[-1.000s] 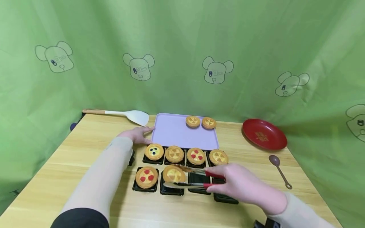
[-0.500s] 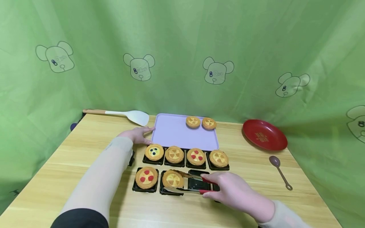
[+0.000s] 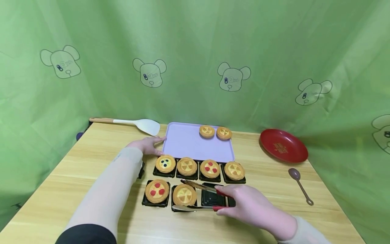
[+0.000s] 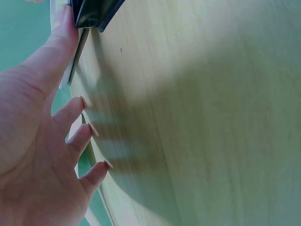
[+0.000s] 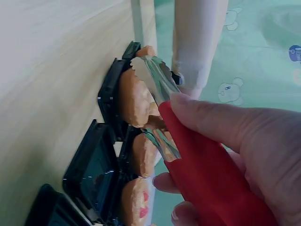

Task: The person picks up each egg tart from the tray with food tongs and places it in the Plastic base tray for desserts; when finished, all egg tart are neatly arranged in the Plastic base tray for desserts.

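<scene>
In the head view my right hand (image 3: 248, 205) grips red-handled metal tongs (image 5: 197, 174). Their two tips stand spread, one on either side of a tart with yellow wedge pieces (image 3: 184, 195). That tart sits in a black plastic tray in the front row, and the right wrist view shows the tips apart from it. My left hand (image 3: 147, 145) lies at the near left corner of the lilac tray (image 3: 190, 144), fingers straight and spread. In the left wrist view its thumb touches a black tart tray (image 4: 89, 14).
Behind lies a row of black trays with several tarts. To the tongs' left is a raspberry-topped tart (image 3: 156, 191); below them, a bare black tray (image 3: 212, 198). A white spatula (image 3: 146, 126), red plate (image 3: 283, 145) and brown spoon (image 3: 300, 186) lie around the edges.
The tart has come down into its black tray. The tongs' tips have spread away from it, and my right hand has shifted slightly left and lower. My left hand stays in place.
</scene>
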`<state>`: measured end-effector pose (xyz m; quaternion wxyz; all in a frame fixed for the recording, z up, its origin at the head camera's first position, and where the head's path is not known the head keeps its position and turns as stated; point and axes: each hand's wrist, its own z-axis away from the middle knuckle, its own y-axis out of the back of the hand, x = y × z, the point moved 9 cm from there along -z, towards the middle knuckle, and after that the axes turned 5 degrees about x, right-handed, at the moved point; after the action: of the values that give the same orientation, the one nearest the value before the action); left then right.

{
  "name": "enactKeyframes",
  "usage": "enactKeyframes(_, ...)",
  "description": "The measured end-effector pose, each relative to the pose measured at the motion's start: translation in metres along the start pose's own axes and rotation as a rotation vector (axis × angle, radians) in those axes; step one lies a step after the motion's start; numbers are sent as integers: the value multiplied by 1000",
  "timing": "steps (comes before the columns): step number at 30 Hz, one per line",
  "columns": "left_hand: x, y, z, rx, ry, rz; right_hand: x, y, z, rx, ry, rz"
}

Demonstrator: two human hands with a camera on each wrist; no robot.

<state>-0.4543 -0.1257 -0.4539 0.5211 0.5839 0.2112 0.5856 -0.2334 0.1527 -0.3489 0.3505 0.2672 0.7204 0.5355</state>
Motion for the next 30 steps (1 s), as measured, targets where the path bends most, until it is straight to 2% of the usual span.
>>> enactKeyframes(7, -9, -4, -9, 3, -1, 5, 7, 22, -5, 16, -80, -124)
enactKeyframes(10, -8, -4, -6, -3, 10, -2, 26, 31, -16, 26, -158, -232)
enactKeyframes(13, 1, 0, 3, -8, 13, -5, 57, 38, -31, 52, -252, -311)
enactKeyframes(15, 6, 3, 8, -9, 15, -5, 79, 44, -43, 90, -284, -286)
enactKeyframes(18, 11, 6, 13, -6, 13, -6, 110, 50, -63, 134, -318, -191)
enactKeyframes(20, 12, 6, 15, -4, 12, -11, 128, 51, -77, 140, -342, -133)
enactKeyframes(23, 12, 7, 14, -2, 9, -15, 151, 46, -97, 119, -399, -111)
enactKeyframes(26, 10, 5, 12, -8, 15, -11, 167, 37, -116, 92, -437, -96)
enactKeyframes(30, 9, 4, 11, -11, 17, -9, 174, 25, -134, 63, -453, -86)
